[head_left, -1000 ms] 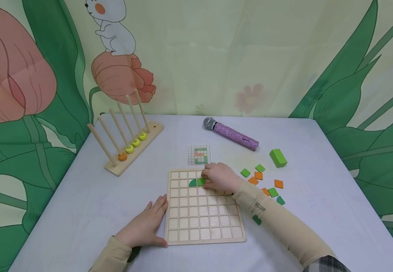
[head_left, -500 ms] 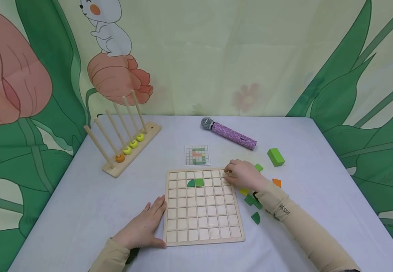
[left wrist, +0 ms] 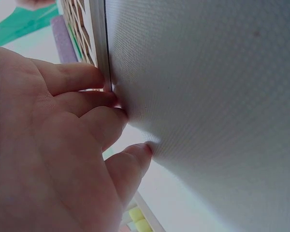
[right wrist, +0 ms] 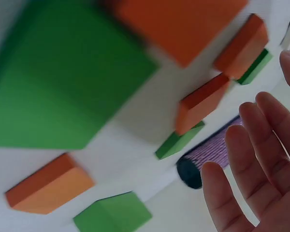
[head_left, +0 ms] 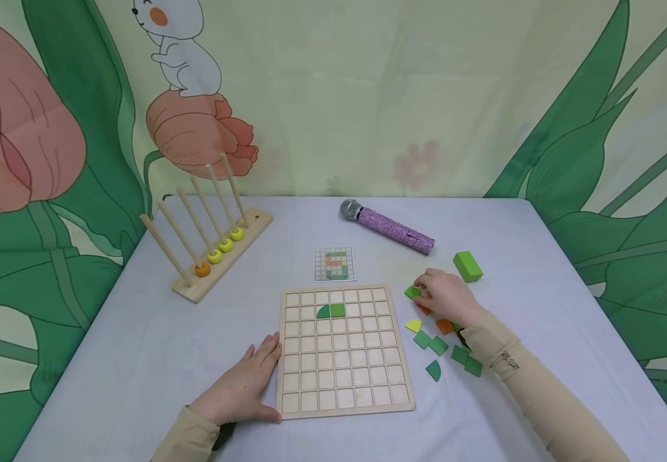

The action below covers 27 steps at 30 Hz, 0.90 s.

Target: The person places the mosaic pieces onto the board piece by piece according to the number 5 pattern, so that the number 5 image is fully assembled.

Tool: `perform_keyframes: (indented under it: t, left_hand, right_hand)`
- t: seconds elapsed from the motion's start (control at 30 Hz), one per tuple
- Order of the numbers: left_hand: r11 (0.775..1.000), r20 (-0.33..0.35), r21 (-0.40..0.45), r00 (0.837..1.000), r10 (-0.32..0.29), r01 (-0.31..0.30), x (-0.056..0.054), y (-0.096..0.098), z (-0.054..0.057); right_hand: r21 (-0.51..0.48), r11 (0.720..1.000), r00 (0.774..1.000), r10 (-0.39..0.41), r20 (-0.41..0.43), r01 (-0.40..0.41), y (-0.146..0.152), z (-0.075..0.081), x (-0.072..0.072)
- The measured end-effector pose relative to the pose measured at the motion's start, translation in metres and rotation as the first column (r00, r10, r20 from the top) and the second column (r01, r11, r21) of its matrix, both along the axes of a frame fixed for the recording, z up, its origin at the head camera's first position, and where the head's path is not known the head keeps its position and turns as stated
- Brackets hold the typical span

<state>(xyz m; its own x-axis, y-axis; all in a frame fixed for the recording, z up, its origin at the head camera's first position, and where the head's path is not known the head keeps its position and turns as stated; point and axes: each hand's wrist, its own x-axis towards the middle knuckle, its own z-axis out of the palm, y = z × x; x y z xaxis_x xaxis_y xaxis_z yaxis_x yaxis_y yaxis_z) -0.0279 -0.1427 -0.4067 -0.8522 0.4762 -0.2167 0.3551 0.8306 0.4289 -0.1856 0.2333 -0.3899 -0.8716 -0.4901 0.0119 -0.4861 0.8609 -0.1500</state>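
Note:
My left hand [head_left: 235, 385] lies beside the wooden grid board [head_left: 404, 391], fingertips and thumb against its left edge; the left wrist view shows those fingers [left wrist: 82, 77] at the board's side. On the board sit a dark green quarter-round tile [head_left: 323, 312] and a light green square tile [head_left: 337, 310]. My right hand [head_left: 449, 296] hovers over the loose tiles right of the board, its fingertips at a green square tile [head_left: 412, 292]. In the right wrist view nothing shows between its loosely bent fingers [right wrist: 246, 150], and orange tiles [right wrist: 203, 104] lie in front of them.
Several loose tiles, including a yellow one [head_left: 413, 326] and a dark green one [head_left: 434, 370], lie right of the board. Behind it are a pattern card [head_left: 320, 273], a purple microphone [head_left: 397, 231], a green block [head_left: 468, 266] and a wooden peg rack [head_left: 195, 292] with beads.
My right hand has left the light green tile on the board and moved right to the loose tiles. My left hand has stayed at the board's edge.

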Motion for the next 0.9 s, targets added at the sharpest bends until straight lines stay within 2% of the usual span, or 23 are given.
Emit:
perform_keyframes:
  t: [0.13,0.27,0.63,0.9]
  left_hand:
    - [1.000,-0.001,0.000,1.000,0.002,-0.002,0.000,0.000,0.001]
    - [1.000,0.001,0.006,1.000,0.003,-0.003,0.000,0.000,0.003]
    - [1.000,0.039,-0.018,0.999,0.019,-0.018,0.001,0.001,0.003]
    - [1.000,0.028,0.001,1.000,0.008,-0.008,0.001,0.001,0.004]
  right_hand:
    - [0.005,0.999,0.999,-0.049,0.019,0.049,0.007,-0.001,0.000]
    - [0.012,0.998,0.997,-0.066,0.026,0.066,0.010,-0.002,0.001]
    - [0.040,0.998,0.997,-0.056,0.049,0.054,0.005,-0.004,0.000]
    - [0.092,0.994,0.996,-0.069,0.062,0.063,-0.002,-0.002,-0.004]
